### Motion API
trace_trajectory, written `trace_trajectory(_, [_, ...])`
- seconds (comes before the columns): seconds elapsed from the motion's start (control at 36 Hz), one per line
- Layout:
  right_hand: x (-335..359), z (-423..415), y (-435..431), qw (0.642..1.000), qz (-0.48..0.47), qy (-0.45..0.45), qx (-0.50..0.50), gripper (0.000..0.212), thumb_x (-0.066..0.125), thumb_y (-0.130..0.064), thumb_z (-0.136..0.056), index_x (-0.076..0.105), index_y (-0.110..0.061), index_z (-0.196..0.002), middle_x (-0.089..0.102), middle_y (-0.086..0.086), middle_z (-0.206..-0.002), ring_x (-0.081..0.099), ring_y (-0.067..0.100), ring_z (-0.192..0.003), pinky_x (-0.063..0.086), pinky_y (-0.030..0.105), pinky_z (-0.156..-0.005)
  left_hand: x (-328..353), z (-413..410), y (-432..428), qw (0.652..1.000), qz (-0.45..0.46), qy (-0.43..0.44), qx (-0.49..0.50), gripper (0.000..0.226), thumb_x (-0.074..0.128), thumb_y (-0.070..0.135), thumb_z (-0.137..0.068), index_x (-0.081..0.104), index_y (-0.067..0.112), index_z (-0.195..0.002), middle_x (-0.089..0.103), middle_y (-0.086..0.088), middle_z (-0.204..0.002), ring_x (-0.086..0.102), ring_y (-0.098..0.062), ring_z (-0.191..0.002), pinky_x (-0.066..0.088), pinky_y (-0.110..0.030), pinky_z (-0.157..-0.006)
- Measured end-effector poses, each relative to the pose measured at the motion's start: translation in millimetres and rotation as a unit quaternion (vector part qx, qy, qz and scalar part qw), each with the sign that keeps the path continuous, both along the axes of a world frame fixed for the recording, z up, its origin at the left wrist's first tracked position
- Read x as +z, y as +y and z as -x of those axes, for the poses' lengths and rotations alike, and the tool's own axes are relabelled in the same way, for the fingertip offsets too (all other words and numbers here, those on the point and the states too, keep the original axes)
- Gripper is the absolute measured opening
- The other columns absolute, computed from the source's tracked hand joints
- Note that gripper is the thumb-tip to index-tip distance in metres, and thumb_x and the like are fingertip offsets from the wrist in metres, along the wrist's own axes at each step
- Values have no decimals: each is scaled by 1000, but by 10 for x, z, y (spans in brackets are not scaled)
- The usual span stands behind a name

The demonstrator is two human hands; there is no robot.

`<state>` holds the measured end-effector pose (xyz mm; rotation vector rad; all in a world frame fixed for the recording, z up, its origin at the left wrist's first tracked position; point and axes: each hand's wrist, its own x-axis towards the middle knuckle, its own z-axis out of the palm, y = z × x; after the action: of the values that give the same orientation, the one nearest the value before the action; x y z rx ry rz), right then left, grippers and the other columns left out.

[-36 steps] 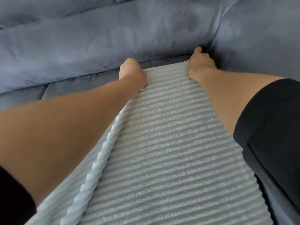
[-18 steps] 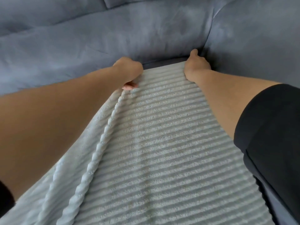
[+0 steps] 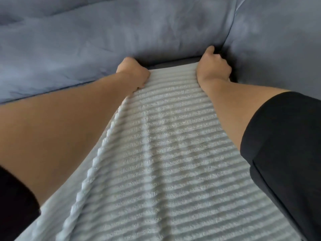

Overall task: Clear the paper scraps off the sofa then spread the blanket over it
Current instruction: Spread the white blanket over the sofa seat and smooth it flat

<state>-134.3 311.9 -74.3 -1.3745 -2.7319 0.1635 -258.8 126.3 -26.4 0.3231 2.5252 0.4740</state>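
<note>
**Both hands grip the far edge of the ribbed blanket at the back of the sofa seat**

Head view: the blanket (image 3: 173, 153), pale grey-green with raised ribs running across it, lies lengthwise away from the camera over the seat of the blue-grey sofa (image 3: 78, 40); its far edge sits just short of the back cushion (image 3: 156, 32), with a narrow dark strip of seat (image 3: 175, 62) showing between the two; its left border forms a thick, rope-like rolled ridge that runs down towards the lower left of the frame; faint lengthwise creases run down the middle of the cloth.

The left hand (image 3: 133, 72) is curled into a fist at the far left corner of the blanket, fingers folded round the cloth, knuckles close to the back cushion; the right hand (image 3: 212, 66) grips the far right corner, fingers curled over the edge, thumb pointing up into the crease where the back cushion meets the side cushion (image 3: 278, 40); the cloth between the two hands looks pulled flat.

Both forearms are bare and stretched forward; a black sleeve (image 3: 281, 136) covers the right upper arm, and a second black sleeve (image 3: 15, 197) shows at the lower left edge.
</note>
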Motion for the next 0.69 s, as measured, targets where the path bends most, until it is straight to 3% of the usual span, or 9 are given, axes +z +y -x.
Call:
trace_trajectory(0.08, [78,23,47,1000,-3,-13,13,35,32,0,-94,51,-2,-123,66,25,-116,62,47,-106,44,48,-72,142,112,-135,991,-8,-130,33,33,59,21,-97,49,11,-67,47,-3,-45,38,-16,-35,28,-16,-36])
trace_trajectory(0.17, [164,32,90,999,-12,-37,19,33,34,1,-93,58,0,-116,66,24,-118,63,46,-108,48,51,-82,237,178,-393,960,-91,-245,98,16,68,22,-97,56,12,-96,48,1,-67,38,-8,-41,25,-18,-33])
trace_trajectory(0.31, [193,64,65,998,-13,-54,8,32,38,0,-93,60,1,-117,65,24,-120,62,47,-110,48,51,-86,353,167,-490,951,-125,-280,25,15,66,23,-99,56,13,-102,49,-2,-80,50,-11,-40,25,-18,-32])
trace_trajectory(0.39, [165,37,64,999,-18,-41,8,33,34,0,-94,57,2,-117,65,26,-119,62,49,-108,48,53,-84,424,200,-479,967,-126,-220,-19,18,60,24,-102,54,15,-87,43,-4,-66,41,-13,-37,22,-17,-35])
trace_trajectory(0.5, [173,35,69,999,-13,-36,1,32,35,0,-95,57,1,-118,63,25,-121,61,48,-110,50,54,-83,315,203,-415,996,-10,-33,-78,30,57,33,-102,62,5,-93,56,-12,-62,46,-24,-46,34,-23,-44])
trace_trajectory(0.58, [173,55,92,999,-24,-26,-4,30,40,1,-93,60,1,-116,64,25,-120,62,47,-110,50,54,-84,100,157,-332,992,21,96,-78,27,64,30,-97,60,3,-95,67,-18,-88,61,-35,-68,48,-34,-58])
trace_trajectory(0.64, [110,58,113,999,-49,-4,-6,29,40,2,-93,60,2,-115,66,26,-117,63,48,-107,51,54,-83,-76,121,-302,986,12,156,-50,21,64,27,-96,58,7,-99,67,-20,-103,64,-42,-90,49,-40,-71])
trace_trajectory(0.69, [35,67,114,998,-64,2,-13,30,39,3,-93,59,2,-116,66,26,-116,63,48,-106,51,54,-82,-244,92,-278,980,3,196,-36,21,61,24,-97,61,6,-107,67,-21,-110,64,-45,-101,45,-42,-73])
